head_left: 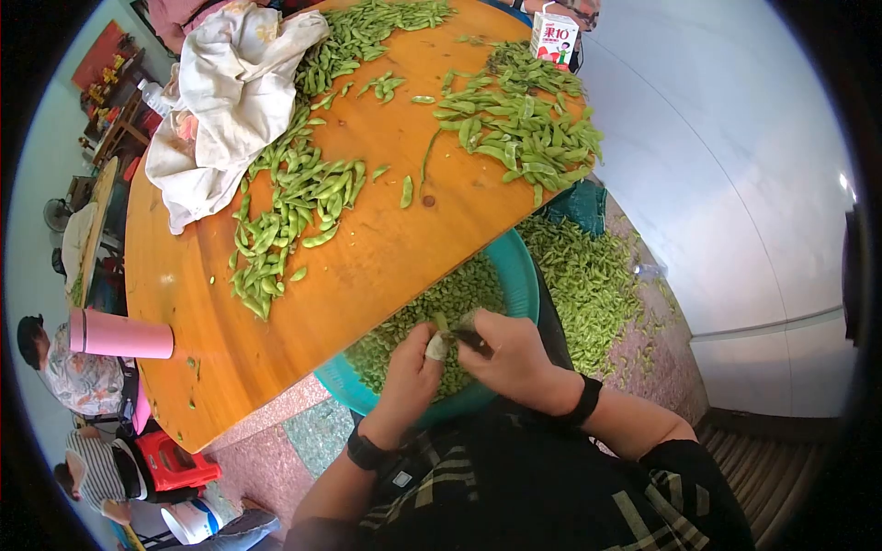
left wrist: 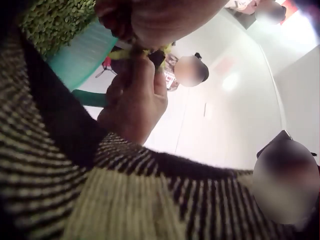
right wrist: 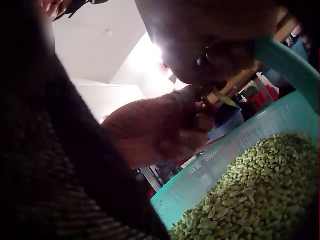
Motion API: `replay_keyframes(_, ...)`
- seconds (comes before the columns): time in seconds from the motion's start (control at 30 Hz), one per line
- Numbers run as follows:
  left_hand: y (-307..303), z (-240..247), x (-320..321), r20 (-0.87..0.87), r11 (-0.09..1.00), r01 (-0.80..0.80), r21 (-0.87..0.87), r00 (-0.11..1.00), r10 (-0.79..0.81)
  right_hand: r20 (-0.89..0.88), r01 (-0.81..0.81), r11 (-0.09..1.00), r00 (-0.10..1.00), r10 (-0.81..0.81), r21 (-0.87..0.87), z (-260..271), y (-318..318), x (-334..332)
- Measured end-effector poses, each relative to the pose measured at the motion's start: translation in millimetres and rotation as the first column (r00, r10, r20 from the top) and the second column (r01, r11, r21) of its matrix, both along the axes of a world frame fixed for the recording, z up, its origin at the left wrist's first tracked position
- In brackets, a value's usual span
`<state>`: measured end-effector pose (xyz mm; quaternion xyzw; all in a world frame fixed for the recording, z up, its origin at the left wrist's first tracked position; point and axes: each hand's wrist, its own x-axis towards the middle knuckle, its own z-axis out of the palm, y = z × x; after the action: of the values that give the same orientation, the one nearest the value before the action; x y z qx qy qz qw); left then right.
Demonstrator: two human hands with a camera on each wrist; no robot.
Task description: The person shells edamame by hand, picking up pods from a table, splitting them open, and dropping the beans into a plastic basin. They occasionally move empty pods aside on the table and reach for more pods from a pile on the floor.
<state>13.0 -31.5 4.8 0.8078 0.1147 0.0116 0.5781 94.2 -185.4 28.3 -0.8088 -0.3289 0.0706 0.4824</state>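
Observation:
Both hands meet over a teal plastic basin [head_left: 522,275] heaped with shelled green beans [head_left: 473,286]. My left hand [head_left: 410,372], with a whitish covering on a fingertip, pinches a green bean pod [head_left: 441,320]. My right hand [head_left: 519,358] grips the same pod from the other side, its fingers curled; something dark shows at its fingertips. In the right wrist view the pod [right wrist: 226,98] pokes out between the two hands, above the basin's beans [right wrist: 255,195]. The fingertips partly hide each other in the wrist views.
The wooden table [head_left: 367,266] beside the basin bears piles of pods [head_left: 528,138], a whitish cloth [head_left: 234,101], a pink tumbler [head_left: 124,333] and a drink carton [head_left: 555,39]. More pods or hulls [head_left: 588,294] cover the floor at right. Other people sit around.

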Motion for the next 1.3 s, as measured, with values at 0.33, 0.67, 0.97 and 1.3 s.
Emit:
replay_keyframes(0.33,1.1,8.7,3.1,-0.163,0.668,-0.125,-0.733,0.987,0.006,-0.948,0.082,0.967,0.232,0.217,0.241,8.3,2.1,22.3)
replay_keyframes(0.67,7.0,9.7,6.2,-0.203,0.879,-0.216,-0.425,0.969,0.140,-0.574,0.044,0.997,0.819,0.002,0.065,-11.4,12.4,22.9)
replay_keyframes(0.97,4.3,-9.9,-7.7,-0.094,0.960,-0.024,-0.279,0.996,-0.002,-0.070,-0.035,0.999,0.997,0.037,0.037,-13.3,16.6,-3.4)
replay_keyframes(1.3,20.3,-29.8,-13.7,0.116,0.962,0.174,0.213,0.973,-0.201,-0.343,0.078,0.986,0.931,-0.125,-0.146,-23.7,-36.0,35.7)
